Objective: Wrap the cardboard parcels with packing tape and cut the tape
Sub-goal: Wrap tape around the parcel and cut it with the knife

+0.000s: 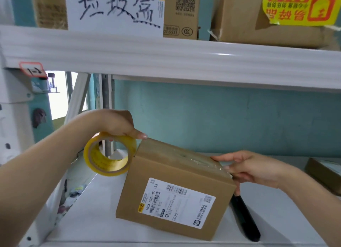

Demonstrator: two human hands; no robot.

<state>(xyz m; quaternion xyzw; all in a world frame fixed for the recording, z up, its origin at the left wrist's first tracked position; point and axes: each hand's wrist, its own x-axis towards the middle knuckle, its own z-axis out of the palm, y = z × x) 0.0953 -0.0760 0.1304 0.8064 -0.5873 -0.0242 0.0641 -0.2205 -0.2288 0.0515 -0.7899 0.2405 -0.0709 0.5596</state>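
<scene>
Cardboard parcel [175, 187] tilted on the white shelf [88, 215], tape [199, 160] laid left to right across its top. Tape roll [108, 154] touching its upper left corner, gripped from above by the left hand [118, 124]; right hand [252, 169] pinching the top right edge. Black tool [245, 217], perhaps a cutter, just beneath that hand.

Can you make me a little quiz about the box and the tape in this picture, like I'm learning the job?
1. True or false: the left hand holds the yellow roll of packing tape at the upper left edge of the brown cardboard parcel.
2. What lies on the white metal shelf just right of the parcel? A) black stick-shaped tool B) red scissors C) blue cup
3. Fill in: the right hand grips the parcel's upper ___ corner.
Key: 1 true; 2 A; 3 right.
</scene>
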